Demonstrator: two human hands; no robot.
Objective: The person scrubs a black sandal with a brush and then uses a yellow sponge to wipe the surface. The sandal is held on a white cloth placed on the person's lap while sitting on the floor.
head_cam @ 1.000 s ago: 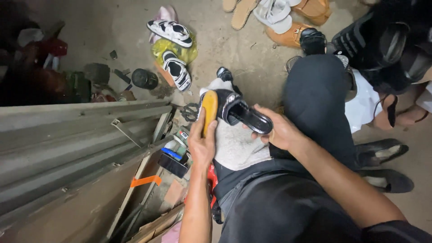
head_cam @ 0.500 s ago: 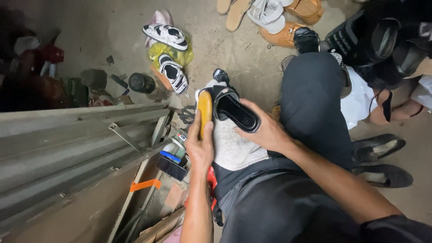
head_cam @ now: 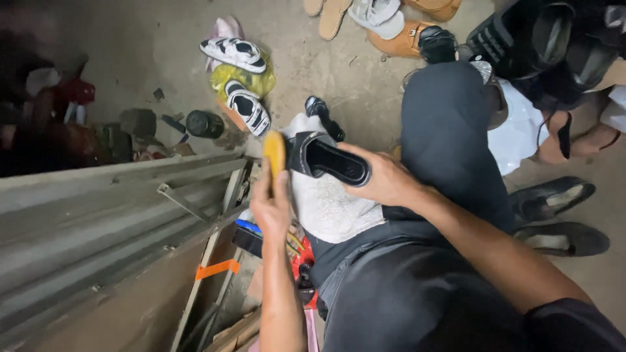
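My left hand (head_cam: 270, 207) grips a yellow-backed brush (head_cam: 274, 152), held upright just left of a black slide sandal (head_cam: 328, 158). My right hand (head_cam: 383, 180) holds that sandal by its heel end, toe pointing left toward the brush. Both sit above a whitish cloth (head_cam: 329, 202) spread over my left knee. The brush's bristle side faces the sandal's strap; whether they touch I cannot tell.
Grey corrugated metal sheets (head_cam: 104, 215) and wooden boards fill the left. Black-and-white sandals (head_cam: 246, 104) and a yellow bag lie on the concrete floor ahead, tan sandals (head_cam: 398, 40) at the top. Black flat shoes (head_cam: 554, 195) lie at right. A dark round tin (head_cam: 203, 124) stands near the sheets.
The brush has shifted left and slightly up, away from the sandal's strap. The sandal and my right hand have stayed nearly in place while the view drifted.
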